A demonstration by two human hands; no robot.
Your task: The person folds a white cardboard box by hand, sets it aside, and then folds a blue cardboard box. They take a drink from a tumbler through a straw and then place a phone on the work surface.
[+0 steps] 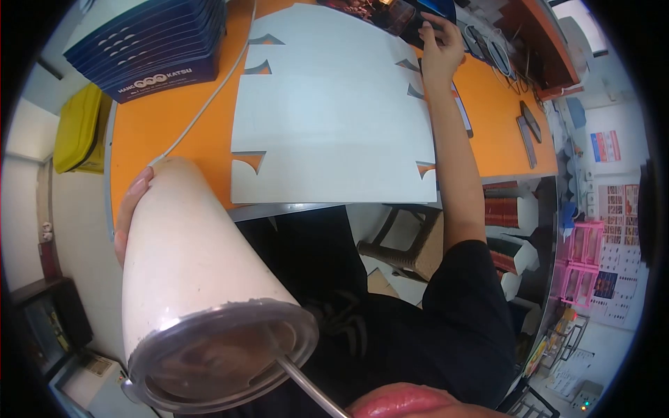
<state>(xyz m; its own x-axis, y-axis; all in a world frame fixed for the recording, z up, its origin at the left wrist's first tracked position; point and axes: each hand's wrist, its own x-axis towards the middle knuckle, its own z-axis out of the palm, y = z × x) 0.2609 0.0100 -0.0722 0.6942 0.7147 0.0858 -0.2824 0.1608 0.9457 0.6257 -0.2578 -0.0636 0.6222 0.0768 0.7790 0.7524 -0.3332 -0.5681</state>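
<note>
My left hand (135,202) is wrapped round a pale pink tumbler (188,237), tilted close to the camera. A clear lid (223,355) covers its wide end, and a metal straw (306,383) runs from the lid to the mouth at the bottom edge. Most of the left fingers are hidden behind the tumbler. My right hand (444,49) reaches to the far side of the table, its fingers apart beside dark objects (404,17) that I cannot make out fully. Under my right forearm lies the edge of a flat white die-cut card sheet (334,118).
A stack of folded dark blue boxes (164,63) stands at the back left of the orange table (188,122). A white cable (209,97) crosses there. A phone (461,111) lies right of my forearm. A yellow bin (80,129) and a brown stool (404,240) are nearby.
</note>
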